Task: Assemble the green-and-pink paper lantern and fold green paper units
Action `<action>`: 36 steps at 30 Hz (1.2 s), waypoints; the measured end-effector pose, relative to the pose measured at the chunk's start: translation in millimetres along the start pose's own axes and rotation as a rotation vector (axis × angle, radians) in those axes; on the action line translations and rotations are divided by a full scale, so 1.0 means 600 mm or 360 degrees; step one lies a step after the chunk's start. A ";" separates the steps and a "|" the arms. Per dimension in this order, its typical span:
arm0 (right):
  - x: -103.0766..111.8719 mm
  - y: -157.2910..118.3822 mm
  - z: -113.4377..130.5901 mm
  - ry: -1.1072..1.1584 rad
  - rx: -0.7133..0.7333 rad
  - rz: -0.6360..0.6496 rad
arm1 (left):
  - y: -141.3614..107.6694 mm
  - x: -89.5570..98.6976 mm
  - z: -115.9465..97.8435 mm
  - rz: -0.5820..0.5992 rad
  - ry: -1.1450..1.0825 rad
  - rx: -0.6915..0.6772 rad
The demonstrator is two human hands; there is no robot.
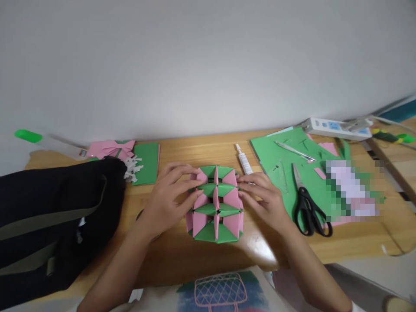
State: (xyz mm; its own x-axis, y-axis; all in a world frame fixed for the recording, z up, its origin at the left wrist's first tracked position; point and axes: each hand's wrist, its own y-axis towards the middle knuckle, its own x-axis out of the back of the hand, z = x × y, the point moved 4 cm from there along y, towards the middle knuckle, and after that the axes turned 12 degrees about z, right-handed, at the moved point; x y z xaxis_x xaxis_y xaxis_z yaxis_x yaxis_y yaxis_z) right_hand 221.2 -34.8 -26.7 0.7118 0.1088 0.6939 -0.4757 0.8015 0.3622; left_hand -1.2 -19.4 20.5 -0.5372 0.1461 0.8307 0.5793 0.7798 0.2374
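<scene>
A rounded folded-paper model [217, 212], built from pink and green pieces in a grid, rests on the wooden table in front of me. My left hand [172, 195] grips its left side, thumb and fingers pressed on the paper edges. On the opposite side, my right hand [261, 197] has its fingertips against the model's right edge, thumb below the fingers. The underside of the model is hidden. Just behind my right fingers lies a white glue tube [243, 159], its nozzle pointing away from me.
Black scissors [307, 208], a pen [294, 151] and a clear set square [278, 177] lie on green paper [269, 151] at right. A power strip [338, 127] sits behind. At left are a black bag [58, 216], green sheets [147, 162], pink folded paper [112, 149] and white scraps [131, 169].
</scene>
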 end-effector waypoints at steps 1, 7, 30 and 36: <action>0.000 -0.001 -0.001 0.0006 0.0009 0.0009 | -0.001 0.002 0.001 0.0003 0.0007 -0.0013; 0.002 0.003 -0.004 0.0042 0.0006 0.0060 | 0.002 0.006 0.007 0.0021 0.0089 -0.0109; 0.043 0.094 0.130 -0.0970 0.0170 0.0712 | 0.048 0.012 -0.056 0.0297 0.0282 -0.0334; 0.049 0.096 0.105 -0.0738 0.0010 0.0807 | 0.058 -0.003 -0.056 0.0410 0.0283 -0.0239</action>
State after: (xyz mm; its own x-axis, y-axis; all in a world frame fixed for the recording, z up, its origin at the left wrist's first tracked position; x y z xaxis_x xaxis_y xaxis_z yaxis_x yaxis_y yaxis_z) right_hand 182.3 -22.9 54.0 0.1063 0.2059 0.9728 -0.6956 0.7144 -0.0752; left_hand 40.5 -13.2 44.1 -0.2542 0.2078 0.9446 0.7728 0.6309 0.0692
